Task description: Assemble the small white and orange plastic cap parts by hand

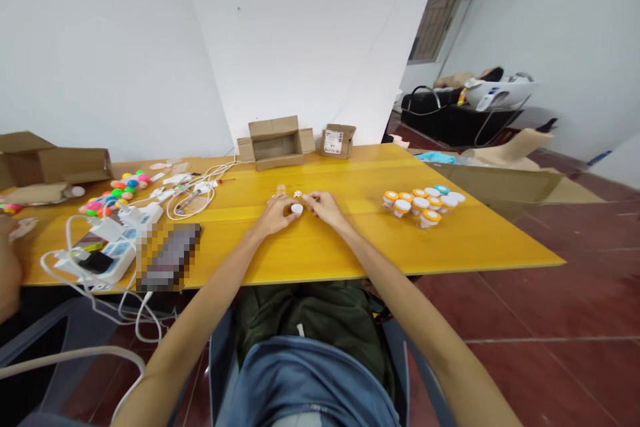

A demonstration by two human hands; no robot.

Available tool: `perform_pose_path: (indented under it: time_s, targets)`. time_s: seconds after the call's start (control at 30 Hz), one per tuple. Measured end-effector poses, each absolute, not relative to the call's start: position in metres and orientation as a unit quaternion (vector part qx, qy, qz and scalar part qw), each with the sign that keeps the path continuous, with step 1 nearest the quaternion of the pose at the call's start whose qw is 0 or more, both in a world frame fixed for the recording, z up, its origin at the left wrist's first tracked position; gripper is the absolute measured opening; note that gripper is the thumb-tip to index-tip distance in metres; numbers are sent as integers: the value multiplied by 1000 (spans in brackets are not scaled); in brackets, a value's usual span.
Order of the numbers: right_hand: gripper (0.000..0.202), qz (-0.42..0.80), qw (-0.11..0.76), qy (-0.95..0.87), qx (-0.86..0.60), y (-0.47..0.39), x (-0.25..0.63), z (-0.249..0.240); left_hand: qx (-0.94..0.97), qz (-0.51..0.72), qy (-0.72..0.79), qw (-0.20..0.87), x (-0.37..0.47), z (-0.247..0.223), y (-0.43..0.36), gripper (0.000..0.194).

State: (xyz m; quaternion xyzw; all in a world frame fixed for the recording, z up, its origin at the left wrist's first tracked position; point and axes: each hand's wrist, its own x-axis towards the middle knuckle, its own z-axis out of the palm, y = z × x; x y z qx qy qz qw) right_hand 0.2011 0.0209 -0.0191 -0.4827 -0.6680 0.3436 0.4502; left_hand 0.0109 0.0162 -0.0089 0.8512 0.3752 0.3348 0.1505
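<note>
Over the middle of the yellow table, my left hand (277, 215) is closed around a small container with a round white lid (297, 209). My right hand (324, 207) is beside it, fingers pinched at a small white piece with dark reddish spots (299, 194); its exact kind is too small to tell. Just beyond my left fingers stands a small clear container (281, 189), partly hidden by them. To the right of my hands several small clear jars (429, 218) are grouped, with orange, white and teal lids.
An open cardboard box (277, 153) and a smaller carton (338, 141) stand at the back. On the left are a power strip (123, 250) with white cables, a phone (175, 257) and colourful balls (117, 193). Another person's arm (9, 267) shows at the left edge.
</note>
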Motion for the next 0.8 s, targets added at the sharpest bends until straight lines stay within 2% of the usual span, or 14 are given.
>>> perform_pose_path:
  time_s: [0.13, 0.3, 0.53, 0.8]
  targets:
    - [16, 276, 455, -682, -501, 21, 200, -18, 849, 338, 383, 140, 11, -11, 17, 27]
    - [14, 216, 449, -690, -525, 19, 198, -18, 836, 356, 385, 161, 6, -5, 15, 36]
    - [16, 137, 401, -734, -530, 17, 198, -24, 734, 458, 482, 139, -18, -2, 31, 21]
    - [29, 86, 285, -753, -586, 21, 190, -11, 728, 346, 586, 83, -30, -13, 37, 21]
